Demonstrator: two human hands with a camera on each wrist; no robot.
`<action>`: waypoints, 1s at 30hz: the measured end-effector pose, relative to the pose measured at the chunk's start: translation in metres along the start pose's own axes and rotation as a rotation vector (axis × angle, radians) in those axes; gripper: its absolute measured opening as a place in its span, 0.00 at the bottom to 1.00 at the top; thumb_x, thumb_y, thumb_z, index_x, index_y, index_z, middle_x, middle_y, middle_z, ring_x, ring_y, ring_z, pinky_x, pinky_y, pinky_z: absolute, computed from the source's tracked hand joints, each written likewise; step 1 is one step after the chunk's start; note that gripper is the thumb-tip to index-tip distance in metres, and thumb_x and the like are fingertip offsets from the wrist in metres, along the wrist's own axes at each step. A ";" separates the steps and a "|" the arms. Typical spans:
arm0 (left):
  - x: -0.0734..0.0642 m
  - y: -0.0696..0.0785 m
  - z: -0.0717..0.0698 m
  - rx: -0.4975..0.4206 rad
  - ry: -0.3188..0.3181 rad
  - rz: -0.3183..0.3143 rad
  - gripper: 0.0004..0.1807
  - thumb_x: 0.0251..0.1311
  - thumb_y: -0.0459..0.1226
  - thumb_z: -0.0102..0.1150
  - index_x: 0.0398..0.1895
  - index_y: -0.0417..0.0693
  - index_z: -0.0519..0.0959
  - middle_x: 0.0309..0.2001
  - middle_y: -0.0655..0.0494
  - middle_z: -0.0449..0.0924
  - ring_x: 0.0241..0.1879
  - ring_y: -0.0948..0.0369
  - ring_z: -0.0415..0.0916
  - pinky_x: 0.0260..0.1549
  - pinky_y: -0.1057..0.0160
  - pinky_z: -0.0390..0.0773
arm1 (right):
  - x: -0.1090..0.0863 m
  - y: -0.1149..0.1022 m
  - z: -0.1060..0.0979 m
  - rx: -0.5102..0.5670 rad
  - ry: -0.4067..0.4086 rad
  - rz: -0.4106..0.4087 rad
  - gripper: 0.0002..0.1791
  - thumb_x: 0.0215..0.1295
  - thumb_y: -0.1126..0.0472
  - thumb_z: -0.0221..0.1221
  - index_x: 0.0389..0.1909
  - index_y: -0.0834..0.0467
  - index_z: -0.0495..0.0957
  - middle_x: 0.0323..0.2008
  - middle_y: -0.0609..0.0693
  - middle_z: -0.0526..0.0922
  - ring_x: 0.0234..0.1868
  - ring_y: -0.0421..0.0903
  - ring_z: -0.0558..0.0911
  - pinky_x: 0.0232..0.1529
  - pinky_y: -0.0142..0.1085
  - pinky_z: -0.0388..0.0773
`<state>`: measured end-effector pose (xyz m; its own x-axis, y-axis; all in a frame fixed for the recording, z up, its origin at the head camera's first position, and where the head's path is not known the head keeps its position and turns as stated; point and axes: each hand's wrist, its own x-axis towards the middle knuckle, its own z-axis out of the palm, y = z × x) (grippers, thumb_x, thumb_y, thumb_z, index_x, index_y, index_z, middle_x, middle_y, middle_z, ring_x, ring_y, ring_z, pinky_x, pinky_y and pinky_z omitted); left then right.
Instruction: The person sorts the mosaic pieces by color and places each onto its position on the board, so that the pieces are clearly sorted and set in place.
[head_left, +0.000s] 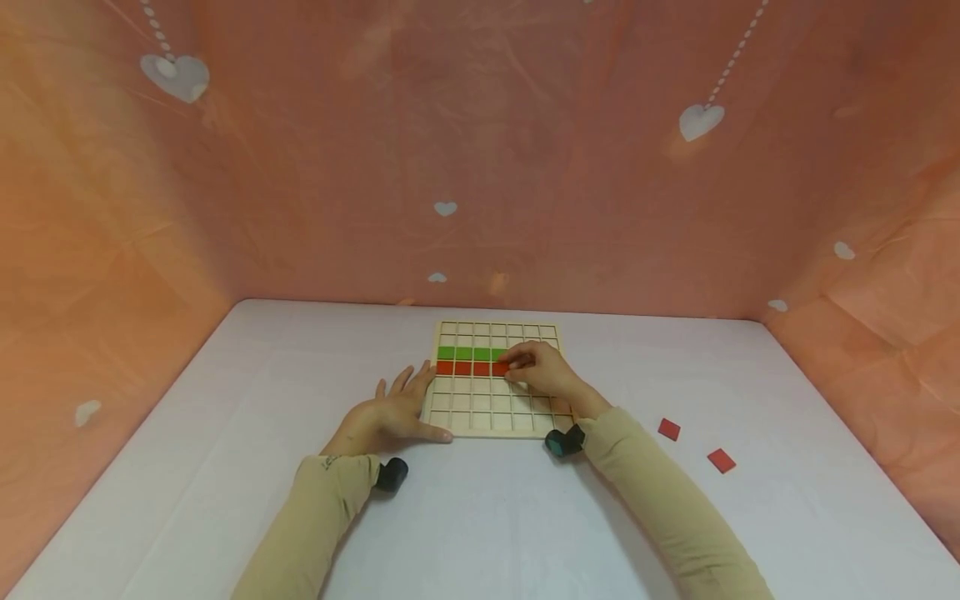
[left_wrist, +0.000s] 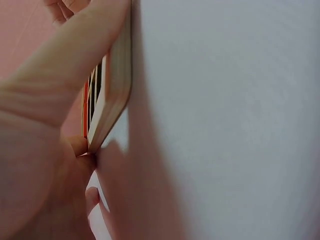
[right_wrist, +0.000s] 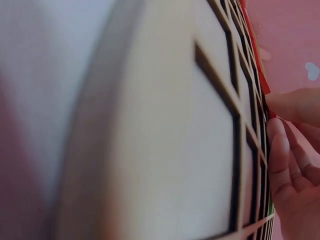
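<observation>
A light wooden board [head_left: 491, 422] with a grid of square cells lies on the table. Across it run a row of green tiles [head_left: 464, 353] and, just below, a row of red tiles [head_left: 463, 368]. My left hand [head_left: 397, 410] has its fingers spread against the board's left edge, the thumb along the front corner; the left wrist view shows this thumb [left_wrist: 75, 55] close up by the board's side. At the right end of the red row, my right hand [head_left: 547, 371] pinches a red tile [head_left: 500, 368] between thumb and fingertips, low over its cell.
Two loose red tiles, one nearer [head_left: 669, 429] and one farther [head_left: 722, 460] from the board, lie on the white table [head_left: 465, 525] at right. A pink-orange cloth [head_left: 525, 167] with white hearts hangs behind and at both sides. Each wrist carries a small black camera.
</observation>
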<state>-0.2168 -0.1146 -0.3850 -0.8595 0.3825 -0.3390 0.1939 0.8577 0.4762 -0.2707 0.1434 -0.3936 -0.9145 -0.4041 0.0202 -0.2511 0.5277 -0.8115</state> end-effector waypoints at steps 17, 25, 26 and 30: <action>-0.001 0.000 -0.001 0.002 -0.003 -0.006 0.62 0.50 0.57 0.67 0.76 0.39 0.38 0.77 0.43 0.32 0.75 0.43 0.30 0.68 0.34 0.30 | -0.018 0.002 -0.011 0.180 -0.002 0.066 0.20 0.63 0.66 0.60 0.56 0.65 0.76 0.53 0.61 0.80 0.53 0.54 0.79 0.55 0.43 0.76; 0.000 0.001 0.000 0.003 -0.015 -0.002 0.62 0.51 0.56 0.67 0.76 0.38 0.38 0.77 0.43 0.32 0.75 0.43 0.30 0.68 0.33 0.31 | -0.030 0.014 -0.016 0.284 0.024 0.135 0.21 0.62 0.64 0.61 0.56 0.65 0.76 0.53 0.61 0.80 0.49 0.47 0.81 0.51 0.35 0.77; 0.000 0.002 0.000 0.002 -0.017 -0.001 0.62 0.51 0.56 0.67 0.76 0.38 0.38 0.77 0.42 0.32 0.75 0.42 0.30 0.68 0.33 0.31 | -0.032 0.016 -0.017 0.295 0.025 0.139 0.21 0.63 0.64 0.61 0.56 0.65 0.75 0.53 0.61 0.80 0.49 0.47 0.81 0.51 0.35 0.77; -0.001 0.003 -0.001 0.006 -0.025 0.001 0.61 0.51 0.56 0.66 0.75 0.38 0.38 0.77 0.42 0.32 0.75 0.42 0.30 0.67 0.33 0.32 | -0.036 0.019 -0.021 0.275 0.029 0.142 0.21 0.63 0.64 0.61 0.56 0.66 0.75 0.54 0.62 0.80 0.49 0.47 0.81 0.52 0.34 0.77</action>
<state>-0.2162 -0.1124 -0.3823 -0.8470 0.3921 -0.3590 0.1979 0.8593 0.4717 -0.2489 0.1838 -0.3973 -0.9439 -0.3172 -0.0917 -0.0282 0.3540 -0.9348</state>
